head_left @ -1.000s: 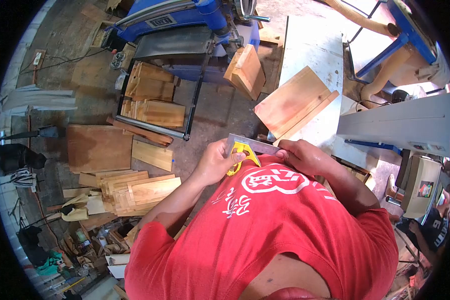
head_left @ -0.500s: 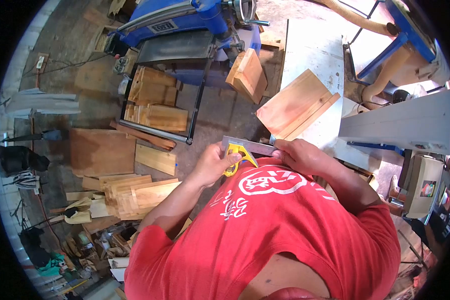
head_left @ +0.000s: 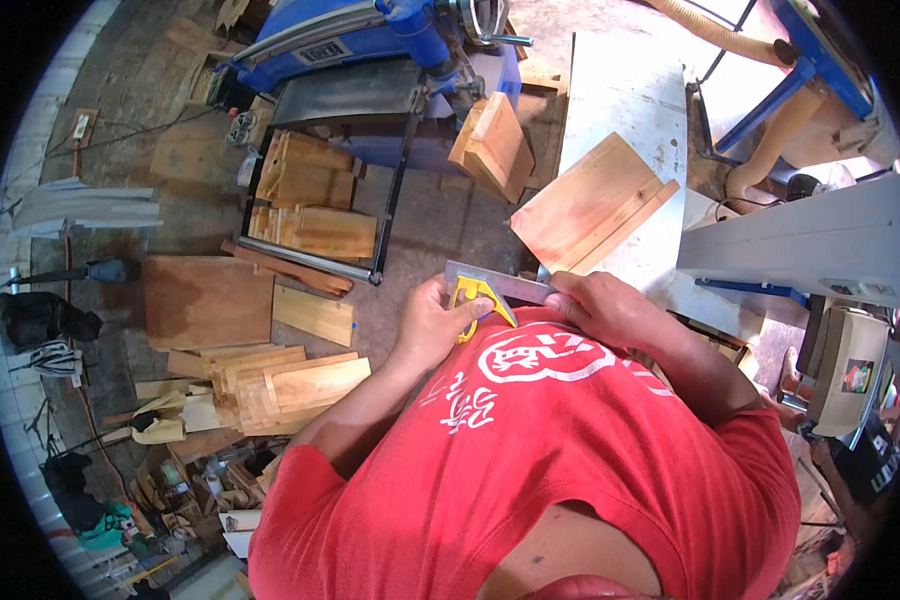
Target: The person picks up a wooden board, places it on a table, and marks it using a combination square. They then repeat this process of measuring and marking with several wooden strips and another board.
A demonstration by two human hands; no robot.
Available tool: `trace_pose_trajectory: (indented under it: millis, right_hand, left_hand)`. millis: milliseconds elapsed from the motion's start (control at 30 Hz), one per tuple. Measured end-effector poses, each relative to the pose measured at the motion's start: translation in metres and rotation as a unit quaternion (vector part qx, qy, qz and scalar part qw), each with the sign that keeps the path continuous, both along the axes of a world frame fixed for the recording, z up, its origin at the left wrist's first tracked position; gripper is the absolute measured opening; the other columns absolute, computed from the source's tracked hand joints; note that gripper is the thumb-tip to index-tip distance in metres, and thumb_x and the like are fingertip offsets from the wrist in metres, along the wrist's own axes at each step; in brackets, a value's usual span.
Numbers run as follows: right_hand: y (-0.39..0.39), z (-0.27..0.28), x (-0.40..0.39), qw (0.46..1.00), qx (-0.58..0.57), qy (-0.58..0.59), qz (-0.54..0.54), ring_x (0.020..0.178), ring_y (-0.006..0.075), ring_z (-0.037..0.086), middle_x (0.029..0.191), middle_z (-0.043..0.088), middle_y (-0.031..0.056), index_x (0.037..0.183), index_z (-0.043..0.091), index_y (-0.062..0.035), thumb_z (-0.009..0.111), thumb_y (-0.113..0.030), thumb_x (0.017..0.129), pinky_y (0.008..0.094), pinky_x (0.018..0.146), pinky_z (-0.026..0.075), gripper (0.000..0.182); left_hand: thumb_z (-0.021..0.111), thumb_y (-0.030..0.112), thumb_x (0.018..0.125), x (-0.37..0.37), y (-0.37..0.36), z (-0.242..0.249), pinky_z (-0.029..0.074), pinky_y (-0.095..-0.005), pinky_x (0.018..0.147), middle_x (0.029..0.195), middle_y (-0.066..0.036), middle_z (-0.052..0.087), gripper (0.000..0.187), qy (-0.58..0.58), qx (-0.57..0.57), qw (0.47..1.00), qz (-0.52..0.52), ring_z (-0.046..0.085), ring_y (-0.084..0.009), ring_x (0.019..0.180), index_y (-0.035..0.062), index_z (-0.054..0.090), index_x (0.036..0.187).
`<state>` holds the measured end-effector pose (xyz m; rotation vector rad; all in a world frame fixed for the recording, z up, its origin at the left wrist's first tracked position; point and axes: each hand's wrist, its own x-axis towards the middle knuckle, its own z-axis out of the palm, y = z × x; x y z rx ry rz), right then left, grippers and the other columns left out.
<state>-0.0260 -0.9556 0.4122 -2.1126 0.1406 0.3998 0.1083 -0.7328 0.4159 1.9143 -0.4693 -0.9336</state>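
A combination square with a yellow head (head_left: 482, 291) and a flat metal blade (head_left: 510, 284) is held close in front of my red shirt. My left hand (head_left: 437, 322) is closed round the yellow head, thumb across it. At the blade's other end, my right hand (head_left: 592, 300) pinches the metal. Just beyond my right hand, a grooved wooden board (head_left: 590, 208) lies on a pale metal surface (head_left: 625, 100). Another wooden block (head_left: 495, 150) stands tilted to the left of that surface.
A blue machine (head_left: 320, 45) stands at the top, with a black frame (head_left: 395, 195) around stacked boards (head_left: 310, 185). More wood pieces (head_left: 280, 390) and a brown panel (head_left: 208, 302) are at the left. A grey beam-like machine part (head_left: 800, 245) extends at the right.
The view has shifted slightly. The square has tilted a little and moved slightly toward my chest, with both hands still on it.
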Motion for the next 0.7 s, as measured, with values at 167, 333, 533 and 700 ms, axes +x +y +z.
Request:
trace_pose_trajectory:
  millis: [167,333,533,700]
  right_hand:
    - [-0.004,0.001,0.001,1.000,0.000,-0.001,0.015,0.078,0.0426,0.061,0.075,0.061,0.0230,0.093,0.054,-0.0041,0.045,-0.035,0.098,0.0489,0.068,0.045,0.032]
    - [-0.007,0.002,0.005,0.999,0.020,-0.012,0.027,0.077,0.0429,0.060,0.074,0.061,0.0230,0.091,0.054,-0.0033,0.046,-0.033,0.098,0.0470,0.067,0.045,0.031]
    - [-0.026,0.012,0.029,0.997,0.039,0.020,0.065,0.067,0.0324,0.061,0.072,0.059,0.0173,0.092,0.054,-0.0023,0.047,-0.030,0.098,0.0418,0.062,0.047,0.030]
    - [-0.065,0.035,0.082,0.974,0.062,0.152,0.158,0.055,0.0120,0.055,0.061,0.049,0.0016,0.086,0.053,-0.0054,0.049,-0.033,0.098,0.0291,0.045,0.043,0.030]
  left_hand:
    - [0.070,0.015,0.087,-0.003,0.000,0.004,0.047,-0.0233,0.065,0.087,-0.002,0.067,0.019,0.019,-0.009,1.000,0.000,0.058,-0.0050,0.076,0.0011,0.064,0.097]
    - [0.068,0.013,0.088,-0.002,0.003,0.003,0.048,-0.0247,0.066,0.089,-0.003,0.067,0.018,0.041,-0.043,0.998,0.001,0.058,-0.0054,0.077,0.0005,0.064,0.100]
    - [0.064,0.026,0.092,0.015,-0.005,0.007,0.048,-0.0243,0.068,0.082,0.001,0.063,0.025,0.118,-0.133,0.984,0.028,0.058,-0.0076,0.075,0.0022,0.062,0.101]
    - [0.058,0.035,0.095,0.064,-0.021,0.022,0.050,-0.0233,0.064,0.079,-0.001,0.061,0.032,0.070,-0.032,0.983,-0.168,0.059,-0.0067,0.072,0.0029,0.063,0.093]
